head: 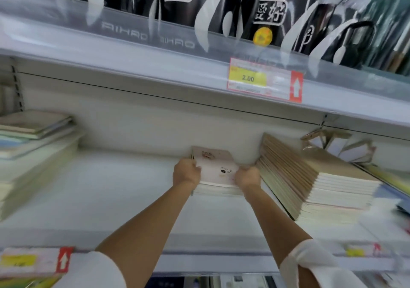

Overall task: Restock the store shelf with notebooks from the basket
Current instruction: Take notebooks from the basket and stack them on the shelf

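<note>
A stack of pale pink-white notebooks lies flat on the white store shelf, near the back wall. My left hand grips the stack's left edge. Gripping its right front corner is my right hand. Just right of the stack, touching my right hand, a thick pile of brown-covered notebooks leans sideways on the same shelf. The basket is not in view.
More notebooks are stacked at the shelf's left end. The shelf above carries black bags and a yellow price tag reading 2.00. Loose booklets stand at the back right. A bare stretch of shelf lies between the left pile and my hands.
</note>
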